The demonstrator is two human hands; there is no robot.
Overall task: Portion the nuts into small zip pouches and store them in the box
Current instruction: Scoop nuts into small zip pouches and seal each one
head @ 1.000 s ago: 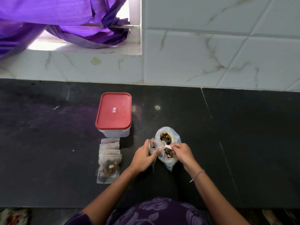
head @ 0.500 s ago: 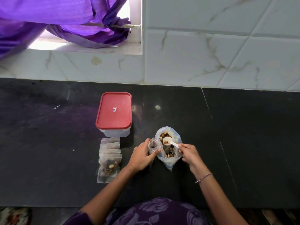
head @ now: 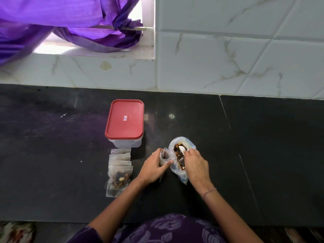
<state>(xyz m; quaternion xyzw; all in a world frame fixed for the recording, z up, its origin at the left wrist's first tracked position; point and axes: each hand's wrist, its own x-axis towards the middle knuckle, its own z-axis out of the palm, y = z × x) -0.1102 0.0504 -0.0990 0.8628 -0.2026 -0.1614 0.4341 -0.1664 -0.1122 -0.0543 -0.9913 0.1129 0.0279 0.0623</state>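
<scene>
Nuts point(head: 177, 152) in plastic bag point(head: 182, 175) on dark surface point(head: 245, 163), touching small pouch point(head: 164, 156) clamped in left hand point(head: 152, 168) fingers; right hand point(head: 195, 166) fingers curled round white scoop point(head: 181, 148) inside bag. Lidded box point(head: 125, 120), stacked pouches point(head: 120, 170) leftward.

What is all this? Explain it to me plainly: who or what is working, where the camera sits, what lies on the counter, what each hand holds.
No machine here: a person works with bare hands, and the picture comes from a camera worn on the head, looking down. On the black counter stands a clear box with its red lid on, and nearer lies a row of small zip pouches, the nearest holding nuts. The left hand holds a small pouch open. The right hand holds a white scoop inside the bag of nuts.
</scene>
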